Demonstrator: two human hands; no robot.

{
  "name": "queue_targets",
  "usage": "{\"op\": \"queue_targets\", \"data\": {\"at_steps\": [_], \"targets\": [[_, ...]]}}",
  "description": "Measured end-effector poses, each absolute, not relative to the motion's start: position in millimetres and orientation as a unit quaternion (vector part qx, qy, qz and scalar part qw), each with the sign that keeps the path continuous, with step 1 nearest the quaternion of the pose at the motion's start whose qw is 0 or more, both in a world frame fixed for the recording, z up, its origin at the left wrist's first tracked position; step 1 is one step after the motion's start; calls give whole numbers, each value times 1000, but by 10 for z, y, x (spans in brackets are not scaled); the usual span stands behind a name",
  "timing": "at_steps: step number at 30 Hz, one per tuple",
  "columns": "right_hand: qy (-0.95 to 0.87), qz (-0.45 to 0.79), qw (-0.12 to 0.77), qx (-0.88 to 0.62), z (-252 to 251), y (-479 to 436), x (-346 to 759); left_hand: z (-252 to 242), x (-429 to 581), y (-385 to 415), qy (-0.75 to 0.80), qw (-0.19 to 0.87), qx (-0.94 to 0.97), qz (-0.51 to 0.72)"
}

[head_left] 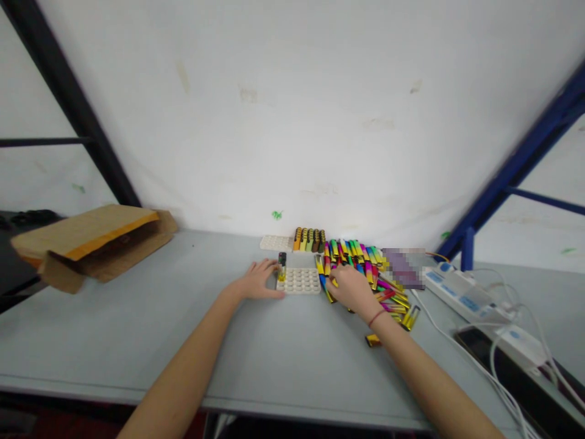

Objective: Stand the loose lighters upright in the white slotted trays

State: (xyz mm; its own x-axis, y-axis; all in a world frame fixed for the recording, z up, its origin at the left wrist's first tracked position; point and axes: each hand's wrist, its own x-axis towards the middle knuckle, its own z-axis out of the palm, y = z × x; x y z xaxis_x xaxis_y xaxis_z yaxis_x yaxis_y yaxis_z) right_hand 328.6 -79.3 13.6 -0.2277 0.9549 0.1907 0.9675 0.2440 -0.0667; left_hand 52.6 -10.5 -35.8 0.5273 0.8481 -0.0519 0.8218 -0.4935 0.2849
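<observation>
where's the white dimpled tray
In the head view, the white dimpled tray lies on the grey table between the left hand and the right hand, which rests on a pile of multicoloured tubes.

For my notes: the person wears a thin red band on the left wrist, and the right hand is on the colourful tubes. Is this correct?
No: the head view shows the thin red band on the right wrist, not the left. The right hand is on the colourful tubes, as you wrote.
</observation>
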Motion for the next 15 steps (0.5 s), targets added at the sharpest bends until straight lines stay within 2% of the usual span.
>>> {"op": "queue_targets", "data": {"at_steps": [6, 12, 15], "targets": [[-766, -67, 65, -636, -61, -883, 3115, -351, 521, -105, 484, 129, 864, 48], [-720, -29, 103, -685, -67, -900, 3063, -321, 509, -99, 482, 134, 864, 52], [-701, 9, 162, -695, -29, -882, 3151, -333, 484, -81, 480, 134, 865, 48]]}}
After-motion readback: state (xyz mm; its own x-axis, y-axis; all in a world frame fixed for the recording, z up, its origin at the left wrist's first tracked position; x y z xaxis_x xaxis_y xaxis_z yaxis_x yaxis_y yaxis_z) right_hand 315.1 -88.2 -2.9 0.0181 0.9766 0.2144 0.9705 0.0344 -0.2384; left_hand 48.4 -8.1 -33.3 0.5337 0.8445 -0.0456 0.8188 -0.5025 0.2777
